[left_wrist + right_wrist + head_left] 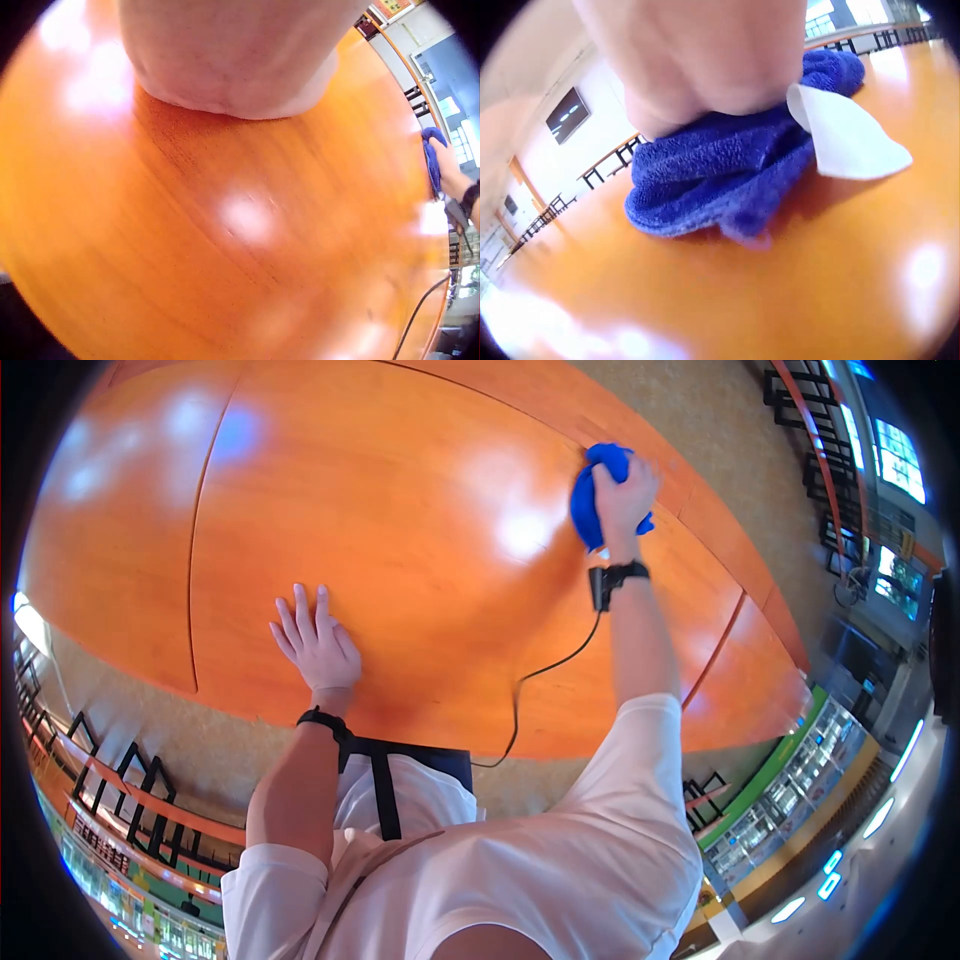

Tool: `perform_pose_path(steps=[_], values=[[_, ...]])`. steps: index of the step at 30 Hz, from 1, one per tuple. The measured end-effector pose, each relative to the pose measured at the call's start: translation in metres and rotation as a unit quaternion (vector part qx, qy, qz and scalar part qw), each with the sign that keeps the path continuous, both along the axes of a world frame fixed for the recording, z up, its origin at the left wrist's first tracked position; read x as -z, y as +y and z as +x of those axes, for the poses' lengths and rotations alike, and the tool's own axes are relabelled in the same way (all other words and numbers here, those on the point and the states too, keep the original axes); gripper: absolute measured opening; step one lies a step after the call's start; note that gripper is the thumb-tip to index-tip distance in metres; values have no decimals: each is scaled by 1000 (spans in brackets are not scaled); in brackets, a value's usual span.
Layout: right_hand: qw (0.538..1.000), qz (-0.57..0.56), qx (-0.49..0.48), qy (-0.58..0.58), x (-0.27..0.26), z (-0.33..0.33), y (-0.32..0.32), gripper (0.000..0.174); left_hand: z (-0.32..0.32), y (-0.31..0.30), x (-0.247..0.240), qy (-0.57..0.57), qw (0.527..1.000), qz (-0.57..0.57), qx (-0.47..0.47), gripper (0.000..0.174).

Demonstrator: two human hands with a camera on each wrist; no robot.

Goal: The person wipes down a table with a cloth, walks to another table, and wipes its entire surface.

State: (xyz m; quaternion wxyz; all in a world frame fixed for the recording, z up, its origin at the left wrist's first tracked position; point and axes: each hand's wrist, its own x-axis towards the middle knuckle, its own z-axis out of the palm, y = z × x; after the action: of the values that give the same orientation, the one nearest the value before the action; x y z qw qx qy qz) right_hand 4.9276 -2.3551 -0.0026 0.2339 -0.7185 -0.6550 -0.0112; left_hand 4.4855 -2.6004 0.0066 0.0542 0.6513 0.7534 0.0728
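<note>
My right hand (627, 500) grips a bunched blue terry towel (705, 176) against the orange wooden table (400, 530), near its far right edge. In the right wrist view the towel lies in thick folds under the hand, and a white tag (851, 139) sticks out from its side. My left hand (320, 648) rests palm down on the table near the front edge, fingers spread and straight, holding nothing. The left wrist view shows the heel of that hand (232, 67) over the glossy wood, with the towel far off at the right.
A black cable (516, 695) runs from the right wrist's camera (600, 588) across the tabletop to my waist. Seams (197, 530) divide the table into panels. Beyond it are a speckled floor (720, 420), black-framed seats (830, 480) and a glass-fronted counter (790, 785).
</note>
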Motion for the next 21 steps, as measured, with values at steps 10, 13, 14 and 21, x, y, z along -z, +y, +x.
perform_pose_path(steps=[10,13,14,21], values=[[983,-128,108,78,-26,-115,-440,51,-1,-2,2,-4,1000,3,9,60],[984,-126,104,68,-26,-107,-422,52,0,-2,0,-7,1000,-3,7,60],[985,-119,112,61,-24,-96,-408,52,0,-3,1,-7,1000,0,8,60],[994,-19,103,8,-10,17,-171,44,0,-1,1,0,1000,6,7,59]])
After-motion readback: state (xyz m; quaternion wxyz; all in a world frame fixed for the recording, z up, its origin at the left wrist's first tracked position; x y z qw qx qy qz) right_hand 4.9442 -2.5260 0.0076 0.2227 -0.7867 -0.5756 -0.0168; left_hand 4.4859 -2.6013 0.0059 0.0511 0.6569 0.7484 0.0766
